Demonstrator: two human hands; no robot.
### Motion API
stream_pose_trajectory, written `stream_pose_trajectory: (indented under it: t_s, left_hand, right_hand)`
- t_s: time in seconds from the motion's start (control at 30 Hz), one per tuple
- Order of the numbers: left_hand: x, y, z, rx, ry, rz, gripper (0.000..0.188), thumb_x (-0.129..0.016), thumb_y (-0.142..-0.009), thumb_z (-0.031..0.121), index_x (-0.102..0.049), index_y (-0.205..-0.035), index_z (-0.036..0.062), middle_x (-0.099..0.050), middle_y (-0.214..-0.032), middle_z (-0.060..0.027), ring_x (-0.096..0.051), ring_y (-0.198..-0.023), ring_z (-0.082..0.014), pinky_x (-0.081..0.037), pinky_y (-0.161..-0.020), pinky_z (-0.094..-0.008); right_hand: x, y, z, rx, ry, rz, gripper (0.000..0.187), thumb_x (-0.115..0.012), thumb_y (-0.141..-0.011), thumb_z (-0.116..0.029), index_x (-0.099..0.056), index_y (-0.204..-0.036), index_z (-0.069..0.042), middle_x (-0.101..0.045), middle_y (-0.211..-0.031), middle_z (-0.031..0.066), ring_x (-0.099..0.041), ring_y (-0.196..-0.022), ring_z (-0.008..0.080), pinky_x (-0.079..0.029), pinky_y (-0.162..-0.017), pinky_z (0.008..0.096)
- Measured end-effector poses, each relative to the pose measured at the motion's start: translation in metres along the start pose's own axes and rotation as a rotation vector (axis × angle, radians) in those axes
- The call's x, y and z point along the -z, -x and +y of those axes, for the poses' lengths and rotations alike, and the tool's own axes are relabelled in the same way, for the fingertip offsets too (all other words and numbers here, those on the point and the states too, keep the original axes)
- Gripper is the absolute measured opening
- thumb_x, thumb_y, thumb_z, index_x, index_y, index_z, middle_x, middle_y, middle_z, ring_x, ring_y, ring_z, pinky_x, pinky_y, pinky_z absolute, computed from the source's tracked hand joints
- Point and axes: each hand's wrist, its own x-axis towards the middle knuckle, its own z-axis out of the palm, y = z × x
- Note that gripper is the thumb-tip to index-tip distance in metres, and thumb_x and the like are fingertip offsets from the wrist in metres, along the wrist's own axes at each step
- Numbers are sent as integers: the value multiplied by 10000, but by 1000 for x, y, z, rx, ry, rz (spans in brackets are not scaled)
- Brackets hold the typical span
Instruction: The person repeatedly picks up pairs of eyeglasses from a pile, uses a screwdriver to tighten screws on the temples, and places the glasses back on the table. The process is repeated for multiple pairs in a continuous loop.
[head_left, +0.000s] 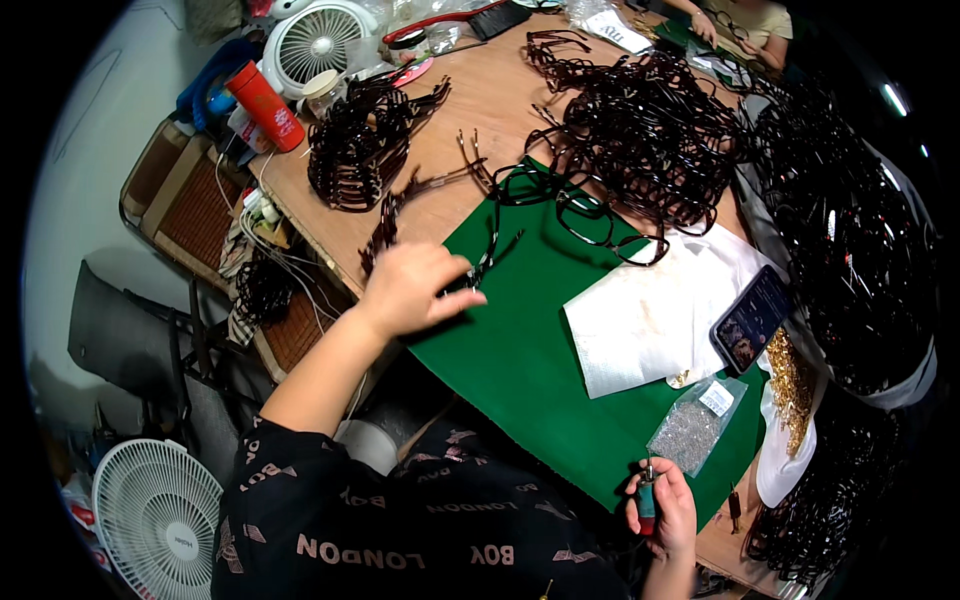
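Right hand [672,505], bottom right of frame: fingers wrapped round a hand tool [646,505]. Tool has a teal-and-red body and a thin metallic shaft pointing up-frame, close to the lower end of a clear bag [690,432] of small grey bits with a white label.

Left hand [412,288], left of center, palm down at the left edge of the green mat [510,350]. Thumb and forefinger stand apart; can't tell if the curled fingers pinch anything. Nearest parts: loose temple arms [386,225] just up-frame of it, dark brown, slim, glossy, light metallic tips on some. More dark slivers lie on the mat beside the fingers.

Eyeglass frames [558,207], upper center, across the mat's top edge: dark, shiny, thick rims, lined up in a slanting row. Big tangled frame pile [650,140] behind, same dark gloss with brownish glints. Temple bundle [360,160] upper left, stacked. White sheet [625,345] right of center, faint brownish stain; phone [747,320] beside it, screen lit.
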Motion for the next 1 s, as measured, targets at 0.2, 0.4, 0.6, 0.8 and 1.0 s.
stream_pose_trajectory:
  t_s: [0.2,0.4,0.6,0.8,1.0]
  left_hand:
    - [-3,-23,31,-203,14,113,365,-696,-681,387,-615,-827,62,-575,-787,-51,-551,-780,-218,-447,-684,-324]
    - [-17,-69,20,-111,154,125,465,-684,-739,284,-564,-1118,43,-588,-1002,-127,-554,-913,-269,-424,-848,-363]
    - [-67,-119,40,762,1524,39,662,-635,-815,174,-253,-1330,12,-598,-966,-123,-564,-885,-181,-440,-829,-293]
    - [-25,-91,75,493,2134,228,258,-505,-909,143,-540,-1102,-24,-540,-927,-90,-443,-721,-103,-347,-456,-154]
    - [29,-47,99,221,1652,273,552,-412,-938,162,-148,-1388,-20,-532,-837,-32,-344,-524,-29,-297,-531,-176]
  right_hand:
    - [-3,2,0,-4,-11,2,304,-461,-926,-207,-431,-1115,29,-555,-847,159,-517,-490,178,-395,-414,239]
    - [4,4,1,50,3,-27,319,-478,-907,-154,-428,-1177,9,-551,-884,138,-523,-549,172,-407,-459,238]
    - [9,26,-9,515,677,71,348,-570,-842,-71,-500,-1175,4,-573,-933,83,-563,-800,175,-461,-693,285]
    - [-2,58,-19,222,1289,518,347,-571,-828,-125,-511,-1165,-65,-563,-888,159,-574,-778,322,-465,-671,353]
    - [-5,43,-20,216,1403,418,365,-541,-846,-135,-494,-1207,-111,-498,-788,142,-554,-665,312,-456,-587,383]
